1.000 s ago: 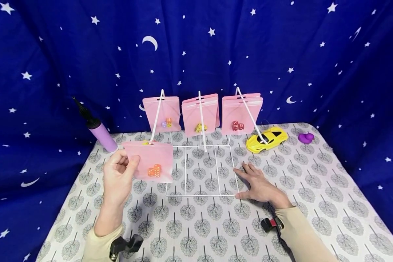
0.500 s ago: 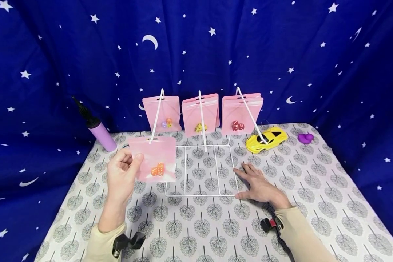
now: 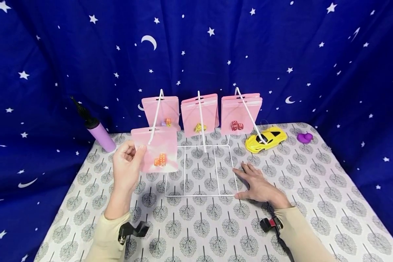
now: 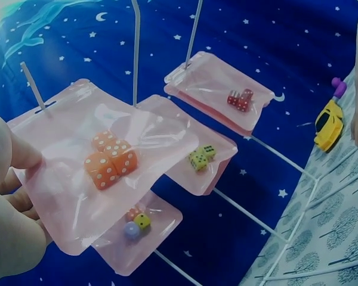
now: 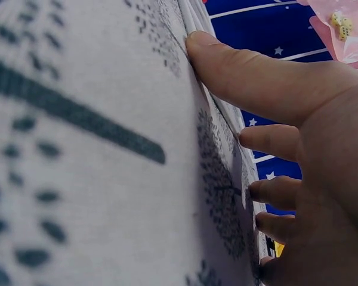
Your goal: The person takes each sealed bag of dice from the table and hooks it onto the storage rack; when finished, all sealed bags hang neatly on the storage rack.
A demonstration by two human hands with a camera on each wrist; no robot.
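My left hand (image 3: pixel 126 167) pinches the left edge of a pink zip bag (image 3: pixel 150 160) between thumb and fingers. Orange dice (image 4: pixel 113 161) show through its front. In the left wrist view, the rack's left prong (image 4: pixel 34 86) passes through the bag's hang slot, near the prong's free end. More pink bags with dice hang behind: a left bag (image 3: pixel 150 109), a middle bag (image 3: pixel 191 116) and a right bag (image 3: pixel 229 112). At the right side of the white wire rack (image 3: pixel 199 195), my right hand (image 3: pixel 258 185) rests on the cloth, fingers spread, touching the base wire.
A yellow toy car (image 3: pixel 266 140) lies right of the rack, and a purple rubber duck (image 3: pixel 304 137) sits farther right. On the left stands a lilac hand pump (image 3: pixel 101 136) with a black top. A blue starry curtain (image 3: pixel 196 54) hangs behind the tree-patterned tablecloth (image 3: pixel 199 233).
My left hand has moved up and slightly right with the bag, bringing its slot from the prong's tip onto the prong. The right hand has stayed still.
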